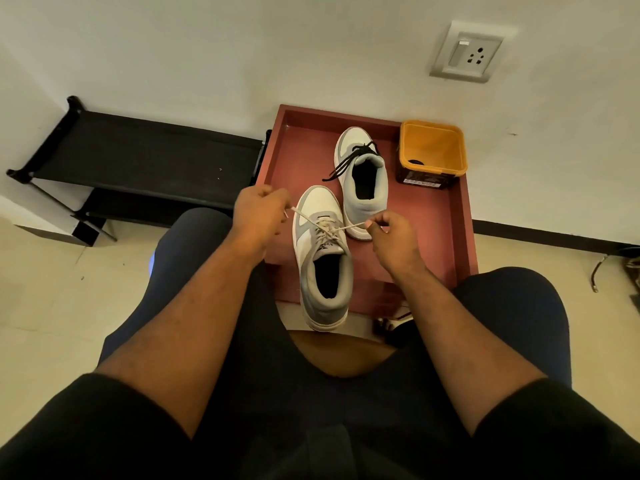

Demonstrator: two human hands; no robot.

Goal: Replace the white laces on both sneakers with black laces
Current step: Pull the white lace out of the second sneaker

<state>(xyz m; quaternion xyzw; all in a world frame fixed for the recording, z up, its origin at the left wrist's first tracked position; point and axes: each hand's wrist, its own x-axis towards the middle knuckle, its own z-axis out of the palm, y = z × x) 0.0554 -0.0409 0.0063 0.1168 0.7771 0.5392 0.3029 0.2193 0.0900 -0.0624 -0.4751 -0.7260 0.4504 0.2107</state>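
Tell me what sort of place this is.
Probably a room in a home, near where shoes are kept. A low black shoe rack stands against the wall, a wall socket sits low on it, and the floor is tiled.

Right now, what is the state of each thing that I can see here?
Near sneaker: upright on the tray, white lace in place.
White lace: untied, both ends pulled outward.
Left hand: pinches one lace end.
Right hand: pinches the other end.
Far sneaker: upright, black lace hanging loose.
Yellow container: open, no lid.
Red tray: holds both sneakers.
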